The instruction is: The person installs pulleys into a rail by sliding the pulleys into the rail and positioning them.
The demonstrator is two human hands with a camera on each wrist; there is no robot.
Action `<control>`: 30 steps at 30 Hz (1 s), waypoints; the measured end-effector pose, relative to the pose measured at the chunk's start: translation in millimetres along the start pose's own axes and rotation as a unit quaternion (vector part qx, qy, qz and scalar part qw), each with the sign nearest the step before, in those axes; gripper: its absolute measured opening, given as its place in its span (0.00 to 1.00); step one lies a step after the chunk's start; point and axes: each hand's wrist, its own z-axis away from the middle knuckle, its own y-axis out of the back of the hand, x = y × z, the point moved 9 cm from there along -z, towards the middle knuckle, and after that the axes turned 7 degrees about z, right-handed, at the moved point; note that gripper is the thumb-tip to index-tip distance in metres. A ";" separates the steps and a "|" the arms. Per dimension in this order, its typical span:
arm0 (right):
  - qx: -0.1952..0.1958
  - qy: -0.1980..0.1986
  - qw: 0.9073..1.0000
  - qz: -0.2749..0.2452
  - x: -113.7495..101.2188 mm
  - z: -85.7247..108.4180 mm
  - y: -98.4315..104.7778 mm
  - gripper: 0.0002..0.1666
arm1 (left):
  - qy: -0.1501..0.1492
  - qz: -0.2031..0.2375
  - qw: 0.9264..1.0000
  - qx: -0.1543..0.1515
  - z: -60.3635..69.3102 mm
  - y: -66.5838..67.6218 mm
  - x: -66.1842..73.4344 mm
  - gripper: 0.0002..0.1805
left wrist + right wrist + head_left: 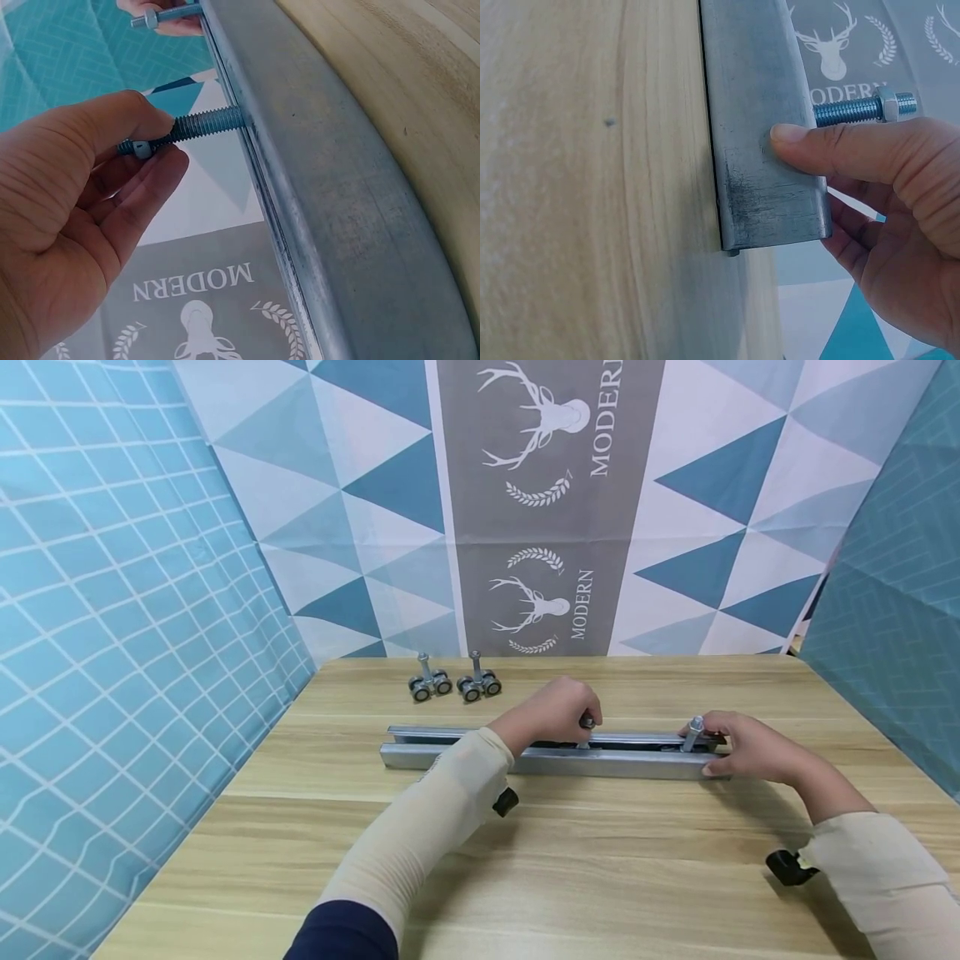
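1. A long, dull gray metal rail [555,764] lies across the table [600,860], open on top.
2. The left hand [557,710] pinches a bolt [210,121] poking up near its middle.
3. The right hand [753,750] grips its right end.

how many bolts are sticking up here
4: one bolt pinched by the left hand, another beside the right hand, both rising from the rail, and one on each of two roller trolleys behind it.

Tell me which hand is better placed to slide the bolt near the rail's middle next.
Probably the left hand: it pinches that bolt, while the right hand grips the rail at its end and could steady it.
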 end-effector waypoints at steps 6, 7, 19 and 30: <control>0.004 0.008 1.000 0.001 -0.8 0.5 -0.1 0.29 | -0.004 -0.004 1.000 0.000 -2.1 -1.5 1.8 0.11; 0.005 0.009 1.000 0.002 -0.8 0.6 0.0 0.29 | -0.004 -0.002 1.000 -0.001 -2.5 -1.7 2.2 0.11; -0.005 -0.001 1.000 0.001 0.3 -0.3 0.4 0.27 | 0.003 0.000 1.000 -0.001 -4.4 -0.4 4.2 0.11; 0.008 0.015 1.000 0.004 -3.2 -0.1 2.0 0.29 | 0.003 0.004 1.000 0.004 -6.3 -1.9 5.5 0.11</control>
